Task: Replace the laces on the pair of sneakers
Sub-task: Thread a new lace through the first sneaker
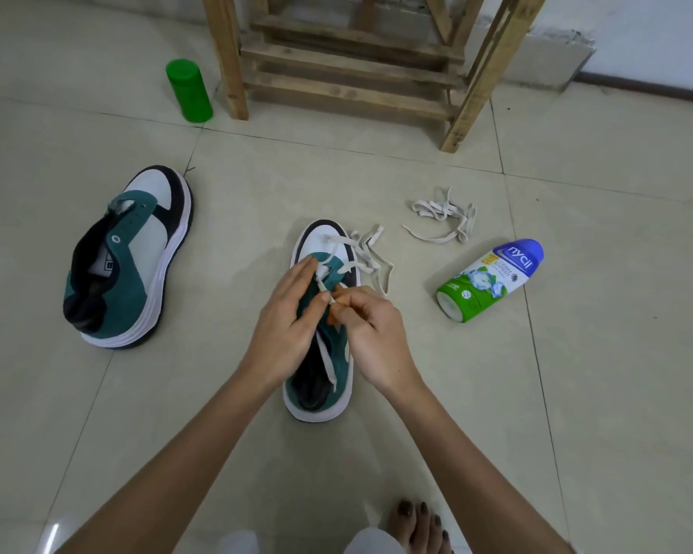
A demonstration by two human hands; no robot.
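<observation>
A teal, white and black sneaker (320,387) stands upright on the tiled floor, toe pointing away from me. A cream lace (367,255) is threaded near its toe, with loose ends trailing off to the right and one end running back down the tongue. My left hand (287,321) holds the shoe's left side, its thumb against the lace. My right hand (371,325) pinches the lace tip over the eyelets. The second sneaker (131,257) lies on its side at the left, with no lace in it. A second cream lace (445,219) lies loose on the floor.
A green cylindrical container (189,91) stands at the back left beside a wooden stool frame (349,62). A blue-capped powder bottle (489,279) lies on its side to the right. My bare foot (419,527) shows at the bottom edge.
</observation>
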